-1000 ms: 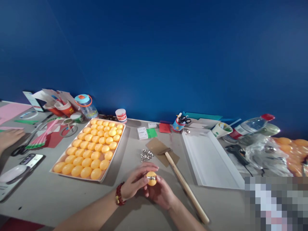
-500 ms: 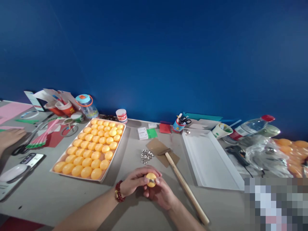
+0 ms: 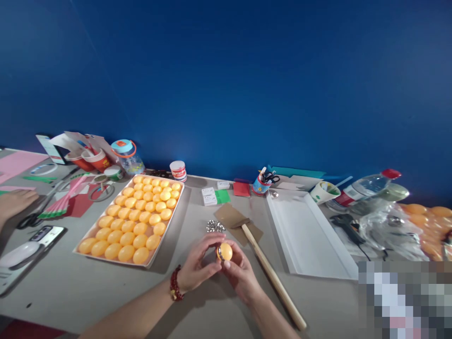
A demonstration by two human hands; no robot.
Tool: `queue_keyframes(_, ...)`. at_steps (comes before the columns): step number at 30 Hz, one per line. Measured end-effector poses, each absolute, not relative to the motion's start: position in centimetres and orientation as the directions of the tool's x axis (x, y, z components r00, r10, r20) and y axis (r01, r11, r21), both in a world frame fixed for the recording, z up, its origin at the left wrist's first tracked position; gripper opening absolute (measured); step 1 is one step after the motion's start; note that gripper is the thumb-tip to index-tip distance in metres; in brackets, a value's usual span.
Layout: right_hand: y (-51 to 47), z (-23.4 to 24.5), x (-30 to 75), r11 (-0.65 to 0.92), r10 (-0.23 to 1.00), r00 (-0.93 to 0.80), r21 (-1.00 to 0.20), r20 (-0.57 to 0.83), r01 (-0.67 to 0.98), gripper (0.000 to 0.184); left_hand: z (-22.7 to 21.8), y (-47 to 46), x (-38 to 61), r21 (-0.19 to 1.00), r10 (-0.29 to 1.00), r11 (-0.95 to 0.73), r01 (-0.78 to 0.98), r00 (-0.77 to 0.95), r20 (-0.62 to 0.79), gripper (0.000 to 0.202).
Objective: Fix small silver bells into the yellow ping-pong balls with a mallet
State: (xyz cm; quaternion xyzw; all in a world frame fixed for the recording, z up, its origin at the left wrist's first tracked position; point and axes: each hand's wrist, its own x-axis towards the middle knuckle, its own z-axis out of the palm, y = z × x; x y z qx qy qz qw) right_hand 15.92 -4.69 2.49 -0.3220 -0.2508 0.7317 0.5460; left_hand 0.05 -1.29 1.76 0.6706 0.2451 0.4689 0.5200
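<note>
Between my two hands is an orange ping-pong ball (image 3: 226,251) with a row of small silvery pieces along its left side. My left hand (image 3: 198,267) curls round the ball from the left, its thumb at the near side. From the right, my right hand (image 3: 244,278) grips it with thumb and fingers. A red bead bracelet (image 3: 175,284) circles my left wrist. Just beyond my fingers lies a pile of small shiny metal pieces (image 3: 214,226), too small to name exactly. A hammer (image 3: 271,275) with a wooden handle lies right of my hands, its head on brown sandpaper-like sheets (image 3: 228,214).
A shallow box of orange ping-pong balls (image 3: 134,226) stands at left, a white tray (image 3: 310,235) at right. Farther right are a glue gun (image 3: 348,228) and a clear bottle (image 3: 367,188). At the left edge, another person's hand (image 3: 16,202) rests near scissors (image 3: 30,219).
The ball has been turned in my hands: its silvery row has shifted from across the front to the left side. Both hands have moved slightly away from me, toward the metal pile.
</note>
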Motion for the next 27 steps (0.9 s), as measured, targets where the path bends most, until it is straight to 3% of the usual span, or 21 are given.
queue_keyframes(4, -4.7, 2.3, 15.8, -0.3, 0.953, -0.241, -0.693, -0.185, -0.656, 0.046, 2.1, -1.2, 0.1, 0.891, 0.806, -0.453, -0.007, 0.424, 0.413, 0.041)
queue_keyframes(8, -4.9, 2.2, 15.9, -0.306, 0.949, -0.261, -0.701, -0.174, -0.645, 0.049, 1.5, -1.0, -0.1, 0.858, 0.784, -0.514, 0.015, 0.414, 0.462, 0.038)
queue_keyframes(18, -4.6, 1.3, 16.1, -0.217, 0.976, -0.135, -0.77, -0.17, -0.6, 0.033, 1.1, -0.8, -0.1, 0.91, 0.815, -0.408, -0.078, 0.417, 0.402, 0.042)
queue_keyframes(27, -4.6, 1.3, 16.3, -0.103, 0.995, -0.06, -0.878, -0.085, -0.468, 0.036, 1.3, -0.9, 0.0, 0.881, 0.799, -0.473, -0.006, 0.419, 0.432, 0.043)
